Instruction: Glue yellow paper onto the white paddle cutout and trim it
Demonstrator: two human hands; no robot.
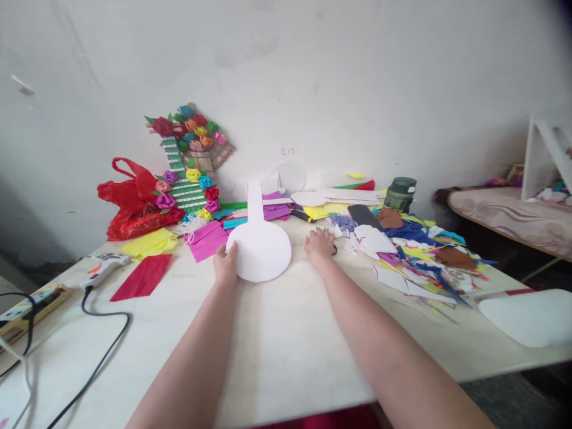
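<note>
tabletop [277, 345]: white cutout [263, 253], handle [255, 202] wallward, left hand [226, 265] pinching it; right hand [320, 243], grip unclear.

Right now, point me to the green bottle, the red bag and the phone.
Bottle [400, 195]: head view, middle of its body.
Red bag [134, 199]: head view, middle of the bag, below its handle.
Phone [363, 217]: head view, middle of its dark face.

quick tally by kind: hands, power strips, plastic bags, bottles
Hands: 2, left hand and right hand
Power strips: 2, white strip and beige-sided strip
Plastic bags: 1, red bag
Bottles: 1, green bottle
Total: 6
</note>
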